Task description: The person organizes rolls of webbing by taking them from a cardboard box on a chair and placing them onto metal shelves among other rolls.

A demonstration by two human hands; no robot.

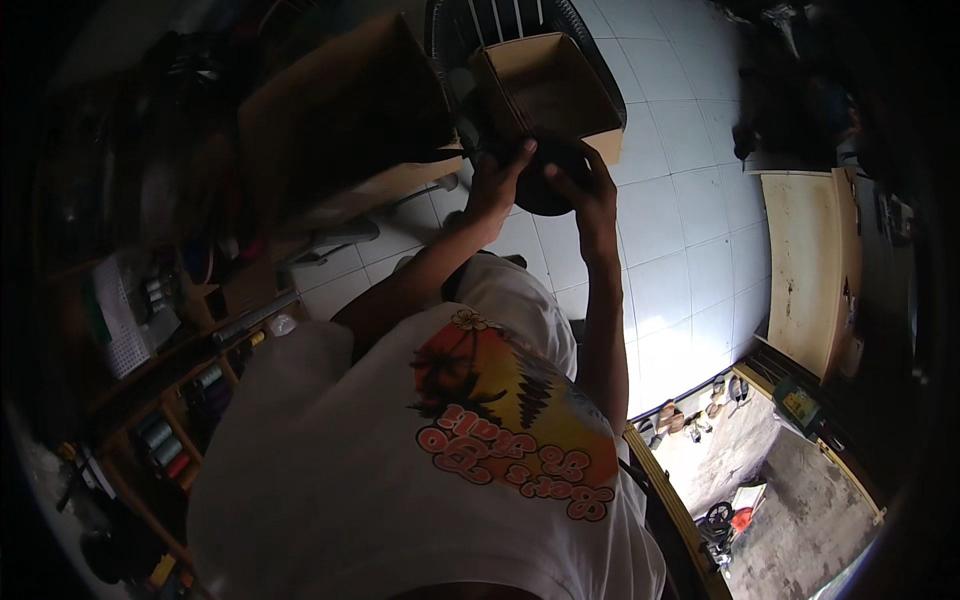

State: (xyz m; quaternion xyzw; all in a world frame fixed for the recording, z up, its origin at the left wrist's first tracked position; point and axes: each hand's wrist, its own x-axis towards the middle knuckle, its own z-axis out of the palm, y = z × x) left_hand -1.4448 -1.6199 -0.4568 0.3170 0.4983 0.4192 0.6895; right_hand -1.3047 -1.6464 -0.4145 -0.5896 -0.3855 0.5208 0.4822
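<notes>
Both my hands hold a black rounded thing (548,190) out in front of me, its exact kind lost in shadow. My left hand (494,184) grips its left side, thumb on top. On the opposite side, the fingers of my right hand (594,192) wrap round it with the thumb pressed on its upper face. Just beyond stands an open cardboard box (595,105) on a dark chair (606,50); the black thing overlaps the box's near edge in view. A larger cardboard box (350,115), mostly in shadow, is left of my hands.
Pale floor tiles (665,215) stretch to the right. Shelves with several thread spools (158,440) line my left side. A cream wooden panel (797,265) stands at right. Below it, a bright doorway shows rough concrete (810,500) with several pairs of footwear (690,418).
</notes>
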